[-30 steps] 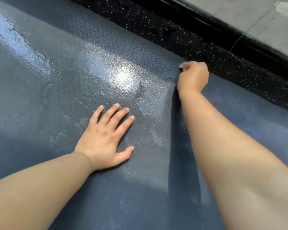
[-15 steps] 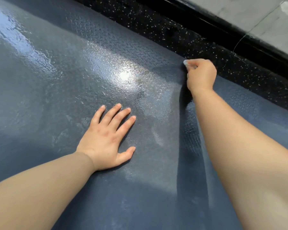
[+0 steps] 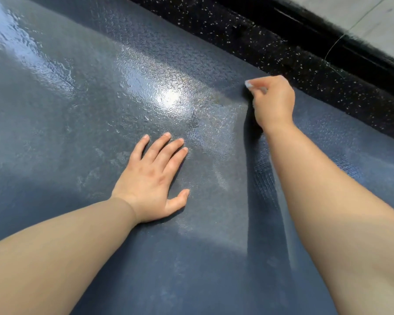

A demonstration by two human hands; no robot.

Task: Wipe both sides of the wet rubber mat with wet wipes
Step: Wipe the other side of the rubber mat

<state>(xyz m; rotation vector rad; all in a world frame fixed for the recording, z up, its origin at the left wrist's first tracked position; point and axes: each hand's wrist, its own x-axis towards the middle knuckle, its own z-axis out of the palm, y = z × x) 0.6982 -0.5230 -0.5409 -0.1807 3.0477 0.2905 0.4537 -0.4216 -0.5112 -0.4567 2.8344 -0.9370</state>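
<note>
A large dark blue textured rubber mat [image 3: 82, 114] fills most of the view, glossy with water at the left and centre. My left hand [image 3: 152, 178] lies flat on it, fingers spread, palm down. My right hand [image 3: 273, 101] reaches to the mat's far edge with its fingers curled round a small white wet wipe [image 3: 248, 83]; only a corner of the wipe shows past the fingertips. The wipe presses on the mat close to its far border.
A black speckled floor strip [image 3: 293, 55] runs along the mat's far edge. Beyond it is a dark raised ledge [image 3: 341, 42], then pale grey tiles [image 3: 378, 21] at the top right. The mat's rounded corner lies at the far right.
My right hand with the wipe has slid a little to the right along the mat's far edge. My left hand has stayed flat in the same place.
</note>
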